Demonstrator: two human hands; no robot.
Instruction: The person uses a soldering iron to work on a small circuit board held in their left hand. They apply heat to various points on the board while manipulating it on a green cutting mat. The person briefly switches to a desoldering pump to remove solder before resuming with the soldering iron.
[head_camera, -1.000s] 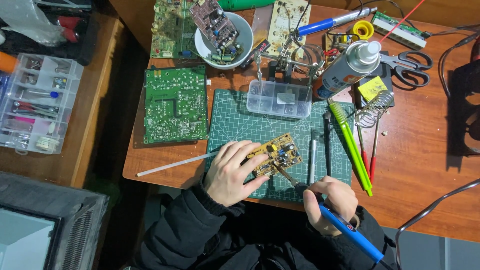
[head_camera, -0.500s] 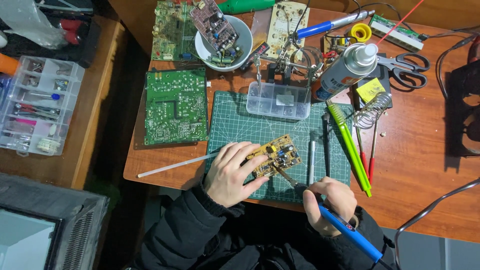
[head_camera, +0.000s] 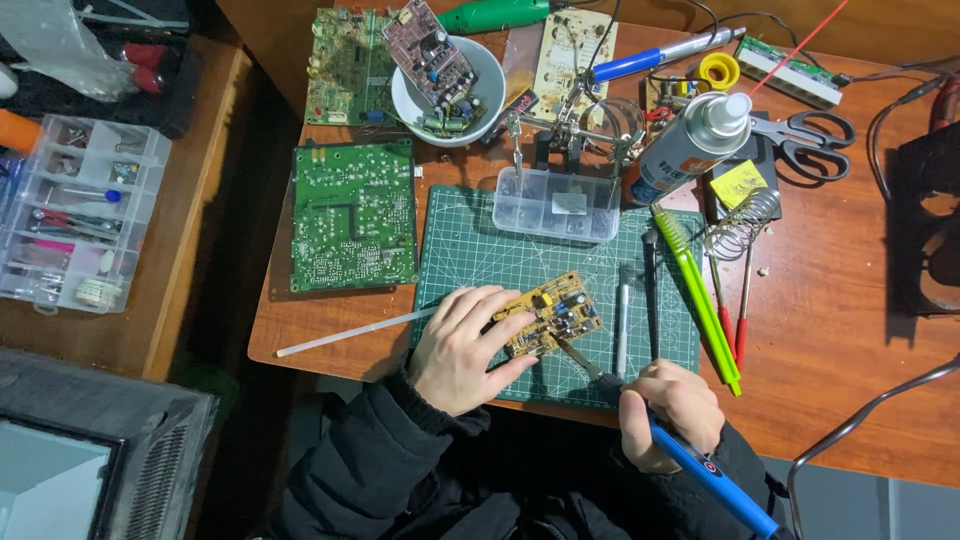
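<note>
Nothing has shifted since a second ago; my left hand (head_camera: 462, 345) presses flat on the yellow circuit board (head_camera: 549, 313) on the green cutting mat (head_camera: 470, 250); my right hand (head_camera: 668, 412) grips the blue soldering iron (head_camera: 700, 468), tip touching the board's near edge.

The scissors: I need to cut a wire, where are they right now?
In the head view, the scissors lie at the desk's far right, just right of the spray can and above the yellow sticky note.
</note>
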